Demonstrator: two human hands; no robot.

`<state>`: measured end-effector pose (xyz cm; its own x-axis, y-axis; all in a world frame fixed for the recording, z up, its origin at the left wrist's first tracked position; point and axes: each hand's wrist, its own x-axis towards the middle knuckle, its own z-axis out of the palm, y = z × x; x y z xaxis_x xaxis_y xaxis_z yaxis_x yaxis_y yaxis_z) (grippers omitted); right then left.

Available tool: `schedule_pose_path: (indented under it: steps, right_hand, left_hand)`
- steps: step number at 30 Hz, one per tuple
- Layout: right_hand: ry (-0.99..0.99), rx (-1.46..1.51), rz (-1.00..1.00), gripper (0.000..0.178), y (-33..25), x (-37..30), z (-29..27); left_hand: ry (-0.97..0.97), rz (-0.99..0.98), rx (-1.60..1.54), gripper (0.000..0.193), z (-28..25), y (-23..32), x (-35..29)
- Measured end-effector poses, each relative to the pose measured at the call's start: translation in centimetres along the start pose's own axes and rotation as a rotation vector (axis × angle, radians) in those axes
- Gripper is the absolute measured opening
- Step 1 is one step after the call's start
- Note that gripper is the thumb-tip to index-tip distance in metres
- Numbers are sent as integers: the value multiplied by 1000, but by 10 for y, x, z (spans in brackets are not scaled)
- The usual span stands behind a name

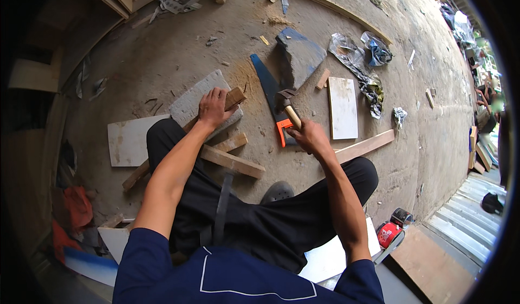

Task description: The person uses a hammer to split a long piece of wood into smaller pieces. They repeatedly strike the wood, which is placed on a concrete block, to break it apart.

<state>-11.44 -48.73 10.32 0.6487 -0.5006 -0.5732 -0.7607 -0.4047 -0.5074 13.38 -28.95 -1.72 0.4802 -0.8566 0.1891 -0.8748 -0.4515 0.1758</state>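
Note:
My left hand (213,109) is closed round a short wooden block (235,96) that rests on a pale grey concrete block (203,90). My right hand (311,136) grips the wooden handle of a hammer (293,115); its dark head is over the ground, up and left of the hand. Partly behind the hammer lies a handsaw (264,82) with a blue blade and an orange and black handle. Below the concrete block, near my knees, two wooden pieces cross, the upper one a short batten (233,161).
A grey stone chunk (300,57) sits ahead, beside crumpled plastic (348,48). White boards (343,108) (130,140) lie on both sides. A wooden strip (365,146) is by my right knee. Red and black cans (390,233) stand at the lower right. Sawdust and scraps litter the floor.

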Motion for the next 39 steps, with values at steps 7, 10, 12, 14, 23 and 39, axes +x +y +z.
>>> schedule_pose_path:
  steps: [7, 10, 12, 14, 23, 39]
  right_hand:
    - [134, -91, -198, 34, -11, 16, 30]
    - [182, -57, -283, 29, -35, 22, 33]
    - [212, -35, -285, 28, -50, 34, 33]
    - [227, -32, -270, 28, -66, 45, 33]
    - [176, -233, -260, 21, -67, 87, 50]
    - [193, -263, -217, 13, -84, 94, 38]
  left_hand:
    - [-80, -162, -109, 59, 17, 4, -3]
    - [-98, -134, -74, 57, 24, 5, -5]
    - [-118, -120, -68, 56, 23, 5, -4]
    - [-123, -116, -39, 56, 21, 1, 1]
    - [-169, -102, -117, 51, 23, 2, 2]
    - [-227, -133, -152, 55, 20, 0, 2]
